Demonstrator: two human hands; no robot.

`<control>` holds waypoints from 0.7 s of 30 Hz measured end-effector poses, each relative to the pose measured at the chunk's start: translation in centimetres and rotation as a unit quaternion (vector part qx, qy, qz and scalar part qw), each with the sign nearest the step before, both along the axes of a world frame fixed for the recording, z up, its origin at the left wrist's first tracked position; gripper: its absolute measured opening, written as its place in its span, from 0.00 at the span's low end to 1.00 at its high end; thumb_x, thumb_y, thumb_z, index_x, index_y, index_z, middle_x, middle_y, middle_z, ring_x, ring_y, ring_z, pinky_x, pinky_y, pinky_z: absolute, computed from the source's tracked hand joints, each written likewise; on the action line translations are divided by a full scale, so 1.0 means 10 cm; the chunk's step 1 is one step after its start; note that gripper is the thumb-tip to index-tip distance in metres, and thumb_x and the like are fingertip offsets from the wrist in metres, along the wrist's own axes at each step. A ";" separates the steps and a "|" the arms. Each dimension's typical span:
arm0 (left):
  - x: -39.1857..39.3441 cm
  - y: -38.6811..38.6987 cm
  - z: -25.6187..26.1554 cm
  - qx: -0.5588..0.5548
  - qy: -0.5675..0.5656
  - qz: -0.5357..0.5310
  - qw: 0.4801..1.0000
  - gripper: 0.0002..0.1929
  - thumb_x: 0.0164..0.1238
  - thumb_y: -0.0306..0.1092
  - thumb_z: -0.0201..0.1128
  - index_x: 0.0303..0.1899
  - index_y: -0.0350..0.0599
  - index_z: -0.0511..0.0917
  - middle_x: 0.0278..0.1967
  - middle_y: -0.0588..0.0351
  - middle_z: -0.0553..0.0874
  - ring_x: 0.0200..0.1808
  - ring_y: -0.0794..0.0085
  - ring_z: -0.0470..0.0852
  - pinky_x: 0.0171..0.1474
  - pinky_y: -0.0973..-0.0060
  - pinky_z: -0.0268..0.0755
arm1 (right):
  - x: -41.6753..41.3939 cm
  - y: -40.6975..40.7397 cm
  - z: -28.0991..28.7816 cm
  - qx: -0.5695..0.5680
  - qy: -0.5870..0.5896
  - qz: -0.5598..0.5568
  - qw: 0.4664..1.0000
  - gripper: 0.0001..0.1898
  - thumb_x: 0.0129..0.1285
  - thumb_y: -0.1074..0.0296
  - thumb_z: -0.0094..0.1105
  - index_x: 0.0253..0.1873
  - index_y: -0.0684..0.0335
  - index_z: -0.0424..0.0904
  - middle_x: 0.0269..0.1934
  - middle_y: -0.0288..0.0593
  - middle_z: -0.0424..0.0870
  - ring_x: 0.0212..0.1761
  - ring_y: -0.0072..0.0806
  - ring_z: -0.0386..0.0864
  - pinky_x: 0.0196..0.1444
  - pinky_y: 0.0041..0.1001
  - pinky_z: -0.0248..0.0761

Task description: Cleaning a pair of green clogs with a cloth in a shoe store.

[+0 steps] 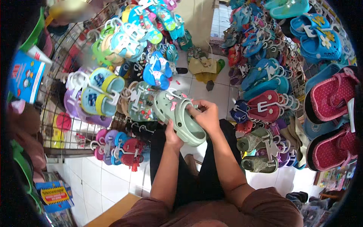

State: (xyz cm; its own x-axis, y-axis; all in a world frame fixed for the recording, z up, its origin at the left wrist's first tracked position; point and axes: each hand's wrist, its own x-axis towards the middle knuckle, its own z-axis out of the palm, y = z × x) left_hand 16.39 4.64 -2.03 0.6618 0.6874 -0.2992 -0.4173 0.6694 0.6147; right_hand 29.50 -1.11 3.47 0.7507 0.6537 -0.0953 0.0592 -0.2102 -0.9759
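A pale green clog point(188, 124) with pink charms on its toe lies tilted between my two hands, above my lap. My left hand point(173, 136) grips its side from below, the thumb on the outer edge. My right hand point(205, 115) is at the far side of the foot opening, with its fingertips at the rim by the strap. Part of a second green clog and a white plastic hanger point(173, 91) show behind the first. Whether the right hand also holds the second clog is hidden. Close by on the left hang green sandals point(141, 105) with a white hanger.
A wire rack point(61, 130) on the left bears light blue sandals point(103, 92) and other pairs. Red slippers point(263, 106), olive sandals point(259, 142) and dotted red clogs point(331, 93) hang at the right. A beige bag point(202, 66) lies beyond my hands, over white floor tiles.
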 end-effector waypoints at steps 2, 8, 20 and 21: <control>-0.07 -0.05 -0.04 0.025 -0.052 0.022 0.998 0.36 0.72 0.60 0.51 0.72 0.44 0.64 0.65 0.48 0.75 0.65 0.53 0.75 0.69 0.54 0.67 | -0.08 -0.04 0.00 0.059 -0.087 0.028 0.994 0.16 0.55 0.68 0.73 0.47 0.69 0.87 0.30 0.43 0.86 0.29 0.24 0.80 0.31 0.25 0.72; -0.36 0.25 -0.45 -0.017 -0.163 0.001 0.987 0.35 0.59 0.50 0.61 0.64 0.34 0.71 0.57 0.42 0.81 0.58 0.51 0.81 0.65 0.56 0.72 | -0.33 -0.12 -0.04 0.061 -0.282 0.056 0.956 0.18 0.51 0.67 0.76 0.48 0.61 0.88 0.41 0.53 0.87 0.37 0.46 0.86 0.39 0.35 0.80; -0.18 0.52 -0.29 -0.037 -0.215 -0.008 0.976 0.41 0.53 0.45 0.62 0.69 0.31 0.66 0.62 0.38 0.79 0.60 0.50 0.80 0.66 0.58 0.72 | -0.16 -0.11 0.00 0.100 -0.288 -0.084 0.949 0.15 0.47 0.63 0.80 0.35 0.66 0.87 0.30 0.45 0.88 0.32 0.38 0.86 0.36 0.31 0.78; -0.16 0.52 -0.26 -0.022 -0.234 -0.035 0.971 0.42 0.52 0.45 0.62 0.69 0.30 0.66 0.62 0.38 0.78 0.61 0.50 0.80 0.67 0.58 0.71 | -0.11 -0.12 0.03 0.097 -0.287 -0.083 0.949 0.15 0.47 0.63 0.80 0.35 0.66 0.87 0.30 0.45 0.88 0.32 0.38 0.86 0.36 0.31 0.78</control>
State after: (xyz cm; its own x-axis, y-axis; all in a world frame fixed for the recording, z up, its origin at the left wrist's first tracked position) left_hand 14.83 9.84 -4.62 0.7772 0.6290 0.0172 -0.5966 0.7279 0.3381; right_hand 28.45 -2.32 3.74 0.7367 0.4858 0.4703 0.5744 -0.0826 -0.8144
